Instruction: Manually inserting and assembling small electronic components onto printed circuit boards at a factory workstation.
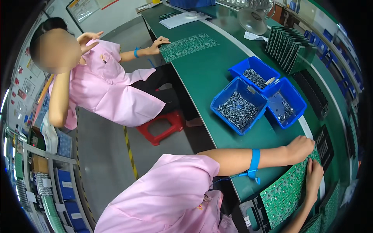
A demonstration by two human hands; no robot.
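Observation:
A long green circuit board lies at the table's right front, in a dark frame. My left hand, with a blue wrist strap on its forearm, is closed over the board's far end, fingertips turned down and hidden. Just nearer, my right hand rests at the board's right edge, thumb straight and the other fingers curled. Whatever either hand pinches is too small or covered to make out. Beyond my left arm stand three blue bins of small metal parts.
A co-worker in pink sits at the far left on a red stool, one hand on another green board. Upright boards fill a rack at the far right. More boards stand beside my right forearm.

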